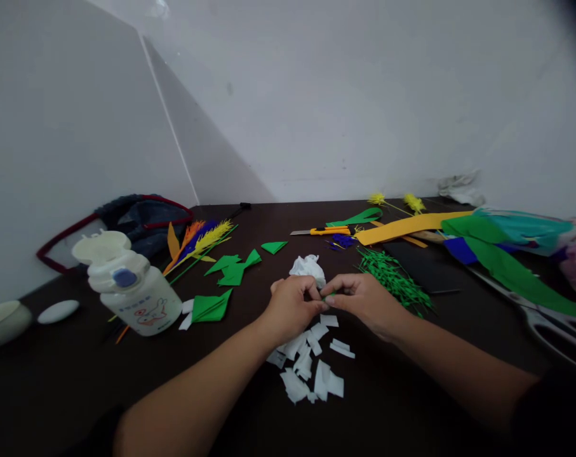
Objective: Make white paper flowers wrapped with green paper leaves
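Observation:
My left hand and my right hand meet above the dark table, fingers pinched together on a small green paper piece. Only a sliver of green shows between the fingertips. Just behind the hands lies a crumpled white tissue. Below them are several white paper scraps. A pile of thin green paper strips lies to the right of my right hand.
A white glue bottle lies tilted at left, near green folded leaves and paper flowers. An orange box cutter, yellow strip, green and blue sheets and scissors sit at right. A dark bag lies back left.

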`<action>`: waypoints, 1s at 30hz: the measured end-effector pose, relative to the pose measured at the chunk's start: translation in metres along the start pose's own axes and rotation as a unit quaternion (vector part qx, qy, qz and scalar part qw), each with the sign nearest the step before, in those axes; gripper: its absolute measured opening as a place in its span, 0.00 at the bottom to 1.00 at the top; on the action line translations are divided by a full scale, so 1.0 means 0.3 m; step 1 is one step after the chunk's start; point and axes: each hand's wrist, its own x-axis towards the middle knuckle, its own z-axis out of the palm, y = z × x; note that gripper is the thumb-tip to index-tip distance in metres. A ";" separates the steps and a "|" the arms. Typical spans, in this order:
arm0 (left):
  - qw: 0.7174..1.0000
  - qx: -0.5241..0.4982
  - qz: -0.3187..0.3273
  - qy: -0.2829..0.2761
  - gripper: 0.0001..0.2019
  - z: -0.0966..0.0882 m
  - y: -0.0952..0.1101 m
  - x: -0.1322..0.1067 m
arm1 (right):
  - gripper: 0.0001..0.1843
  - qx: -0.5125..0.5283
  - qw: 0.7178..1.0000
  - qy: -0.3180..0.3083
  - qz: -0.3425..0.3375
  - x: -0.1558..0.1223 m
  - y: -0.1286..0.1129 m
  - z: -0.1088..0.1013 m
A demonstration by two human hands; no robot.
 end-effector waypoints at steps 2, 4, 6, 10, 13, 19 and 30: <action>0.999 0.036 0.010 0.025 0.07 0.003 0.004 -0.001 | 0.05 -0.009 1.000 0.005 0.003 -0.001 -0.001 0.001; 0.997 0.063 0.027 0.044 0.07 0.008 0.003 -0.003 | 0.04 -0.038 0.999 0.020 0.000 -0.002 -0.005 0.003; 0.995 0.077 0.042 0.054 0.07 0.012 0.001 -0.006 | 0.03 -0.074 0.997 0.038 -0.004 -0.003 -0.012 0.004; 0.995 0.074 0.037 0.056 0.07 0.017 -0.001 -0.008 | 0.04 -0.133 0.989 0.057 -0.009 -0.003 -0.032 0.008; 0.997 0.059 0.019 0.053 0.07 0.017 0.005 -0.008 | 0.06 -0.171 0.983 0.063 -0.019 -0.003 -0.040 0.009; 1.000 0.005 -0.006 0.028 0.06 0.018 0.013 -0.006 | 0.11 -0.249 0.963 0.081 -0.066 0.002 -0.028 0.007; 0.951 -0.295 -0.073 -0.057 0.06 0.030 0.024 -0.015 | 0.20 0.074 0.994 0.069 -0.031 0.000 -0.008 -0.010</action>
